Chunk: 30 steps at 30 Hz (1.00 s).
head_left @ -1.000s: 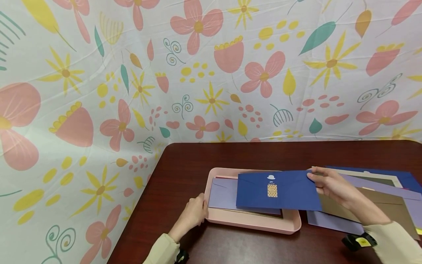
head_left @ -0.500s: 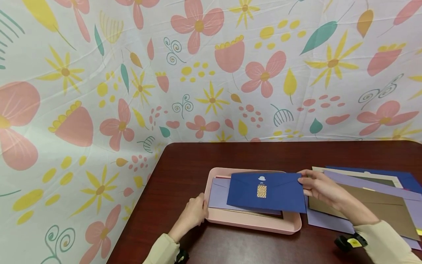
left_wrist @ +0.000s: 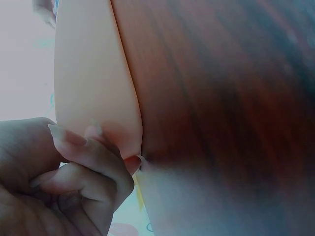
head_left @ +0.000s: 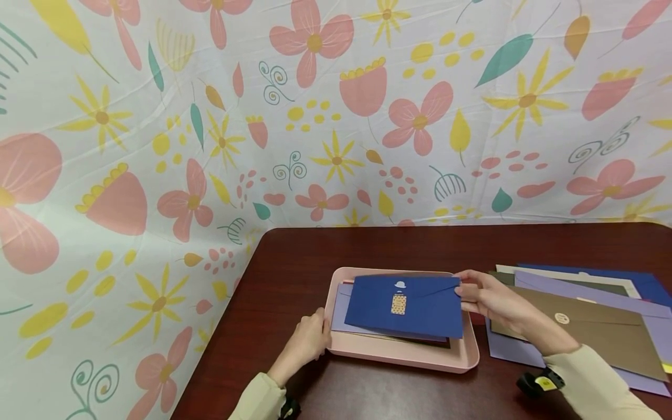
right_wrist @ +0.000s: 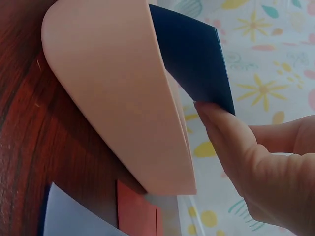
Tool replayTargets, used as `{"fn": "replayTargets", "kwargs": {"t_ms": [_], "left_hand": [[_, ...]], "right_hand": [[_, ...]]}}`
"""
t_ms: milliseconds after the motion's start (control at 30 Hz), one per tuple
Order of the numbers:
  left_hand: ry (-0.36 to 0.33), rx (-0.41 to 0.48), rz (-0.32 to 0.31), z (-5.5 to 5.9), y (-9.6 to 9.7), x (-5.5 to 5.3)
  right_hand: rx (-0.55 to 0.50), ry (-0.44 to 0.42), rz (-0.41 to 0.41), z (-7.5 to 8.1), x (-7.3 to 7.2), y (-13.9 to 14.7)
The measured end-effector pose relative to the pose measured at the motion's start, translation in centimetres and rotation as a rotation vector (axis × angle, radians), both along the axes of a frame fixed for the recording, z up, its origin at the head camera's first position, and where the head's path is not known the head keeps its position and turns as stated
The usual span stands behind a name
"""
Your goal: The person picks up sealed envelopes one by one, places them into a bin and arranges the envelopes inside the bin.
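In the head view, my right hand (head_left: 493, 300) pinches the right end of a dark blue envelope (head_left: 430, 321) with a hat sticker and a patterned label. The envelope is tilted over a shallow pink tray (head_left: 404, 357). A lilac envelope (head_left: 340, 312) lies in the tray, partly hidden under the blue one. My left hand (head_left: 307, 337) grips the tray's left end. The left wrist view shows curled fingers (left_wrist: 98, 169) against the tray's end (left_wrist: 93, 64). In the right wrist view, the blue envelope (right_wrist: 197, 54) sits between thumb and fingers above the tray's wall (right_wrist: 113, 88).
To the right of the tray lies an overlapping pile: a brown envelope (head_left: 609, 335) with a round seal, lilac envelopes (head_left: 648, 309), and a blue one (head_left: 653, 286) at the back. A flowered cloth (head_left: 336, 116) hangs behind the dark wooden table (head_left: 294, 251).
My right hand has moved left with the blue envelope, bringing it further over the tray and uncovering more of the brown envelope. My left hand has stayed on the tray.
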State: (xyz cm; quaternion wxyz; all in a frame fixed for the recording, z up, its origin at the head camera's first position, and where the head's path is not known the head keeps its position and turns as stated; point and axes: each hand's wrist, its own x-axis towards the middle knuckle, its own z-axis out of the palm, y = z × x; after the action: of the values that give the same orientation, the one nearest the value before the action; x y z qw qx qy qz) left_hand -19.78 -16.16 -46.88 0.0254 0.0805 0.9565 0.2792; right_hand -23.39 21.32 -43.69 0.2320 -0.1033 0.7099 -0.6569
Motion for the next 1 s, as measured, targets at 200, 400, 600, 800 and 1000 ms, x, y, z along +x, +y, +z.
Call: {"fn": "replayTargets", "kwargs": {"t_ms": [200,400,600,800,1000], "left_hand": [[0.009,0.001,0.004,0.0,0.0,0.0],[0.006,-0.001,0.008,0.0,0.0,0.0],[0.0,-0.003,0.011,0.1,0.0,0.0],[0.002,-0.011,0.011,0.2,0.1,0.0],[-0.013,0.001,0.011,0.1,0.1,0.0]], "right_hand": [[0.05,-0.003,-0.013,0.4,0.2,-0.1],[0.01,0.018,-0.02,1.2,0.3,1.0],[-0.131,0.052,-0.013,1.8,0.1,2.5],[-0.269,0.056,-0.014,2.3,-0.1,4.8],[-0.01,0.156,-0.099,2.2,-0.2,8.1]]}}
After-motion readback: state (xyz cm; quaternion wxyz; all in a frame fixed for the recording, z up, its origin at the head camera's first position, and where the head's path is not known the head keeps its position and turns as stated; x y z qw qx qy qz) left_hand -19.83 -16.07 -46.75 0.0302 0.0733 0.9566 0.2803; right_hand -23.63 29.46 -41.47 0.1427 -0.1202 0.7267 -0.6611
